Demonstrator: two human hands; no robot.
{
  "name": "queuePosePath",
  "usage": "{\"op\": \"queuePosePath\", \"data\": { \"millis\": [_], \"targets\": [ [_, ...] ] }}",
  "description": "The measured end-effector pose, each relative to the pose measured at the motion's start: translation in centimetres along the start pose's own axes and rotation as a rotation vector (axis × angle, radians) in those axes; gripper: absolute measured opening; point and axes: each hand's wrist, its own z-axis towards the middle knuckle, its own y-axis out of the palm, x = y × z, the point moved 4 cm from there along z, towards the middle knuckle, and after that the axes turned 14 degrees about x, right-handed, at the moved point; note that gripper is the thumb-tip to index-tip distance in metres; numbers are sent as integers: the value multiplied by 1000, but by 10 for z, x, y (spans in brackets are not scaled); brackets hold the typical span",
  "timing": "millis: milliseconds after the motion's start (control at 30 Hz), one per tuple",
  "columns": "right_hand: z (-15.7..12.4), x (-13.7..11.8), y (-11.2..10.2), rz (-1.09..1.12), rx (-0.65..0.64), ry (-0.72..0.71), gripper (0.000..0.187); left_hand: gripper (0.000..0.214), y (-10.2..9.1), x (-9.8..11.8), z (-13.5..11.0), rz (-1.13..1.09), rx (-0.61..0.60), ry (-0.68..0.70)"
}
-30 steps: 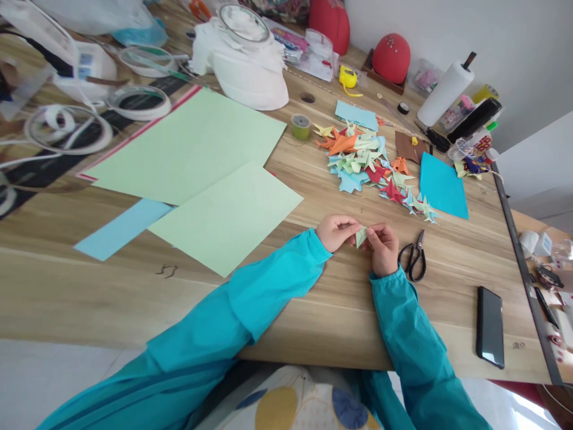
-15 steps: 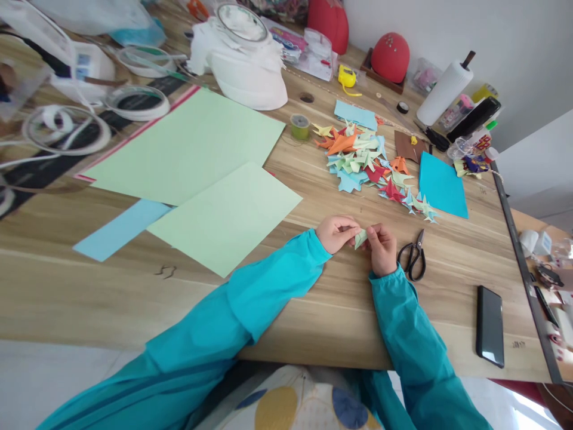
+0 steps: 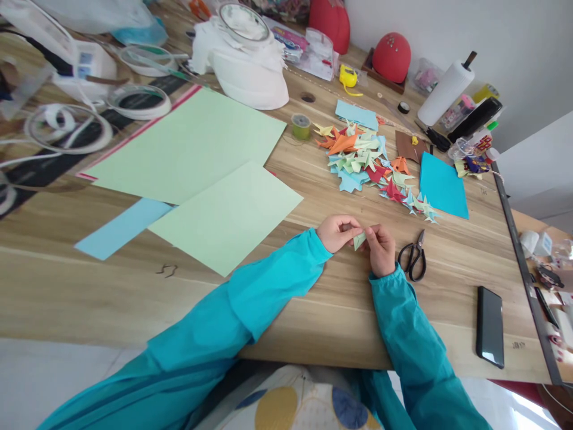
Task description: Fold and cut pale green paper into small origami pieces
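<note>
Both my hands meet over the wooden table (image 3: pixel 313 310) on a small folded piece of pale green paper (image 3: pixel 359 240). My left hand (image 3: pixel 336 232) pinches its left side with curled fingers. My right hand (image 3: pixel 382 249) pinches its right side, thumb and fingers closed on it. Both arms wear teal sleeves. A pile of several folded paper shapes (image 3: pixel 364 161) in green, blue, orange and red lies beyond my hands.
Black scissors (image 3: pixel 414 258) lie just right of my right hand. A black phone (image 3: pixel 489 325) rests near the front right edge. Large pale green sheets (image 3: pixel 210 179), a light blue strip (image 3: pixel 120 227) and a teal sheet (image 3: pixel 442 185) lie flat. Tape rolls, a white bowl and a paper-towel roll crowd the far side.
The small green paper has been turned slightly and shows less between my fingers. Both hands stay in the same place.
</note>
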Motion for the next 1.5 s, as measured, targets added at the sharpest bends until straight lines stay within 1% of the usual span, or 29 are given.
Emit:
{"op": "queuePosePath", "data": {
  "millis": [133,267,500,600,733,800,867,967,1033,1167,1267,1400,1500],
  "targets": [
    [-1,-2,1,-20,-13,8,30,22,0,-1,-1,40,-5,14],
    [-2,-4,3,-49,-32,-24,30,22,-1,0,-2,70,-32,46],
    [-3,-7,4,-62,-76,-55,31,28,-2,3,-3,55,-56,42],
    [-2,-5,2,-11,-42,-18,31,29,0,3,-3,11,-42,5],
    [2,2,-3,61,58,58,33,33,2,0,-3,-74,-25,-69],
    [3,6,-4,80,85,80,34,35,2,-1,-3,-106,-27,-68],
    [4,9,-5,94,97,99,34,37,2,0,-3,-119,-33,-36],
    [4,11,-5,105,94,113,34,32,1,1,-2,-116,-4,20],
    [3,10,-4,116,84,115,32,28,0,0,-1,-119,29,23],
    [1,6,0,145,28,125,27,27,-2,-1,1,-139,91,-7],
    [0,3,2,125,-9,92,26,28,-5,-3,3,-157,133,-43],
    [0,0,3,69,-31,40,22,28,-7,-5,5,-164,132,-127],
    [0,-1,3,74,-18,32,21,31,-7,-5,6,-205,126,-126]
  ]
}}
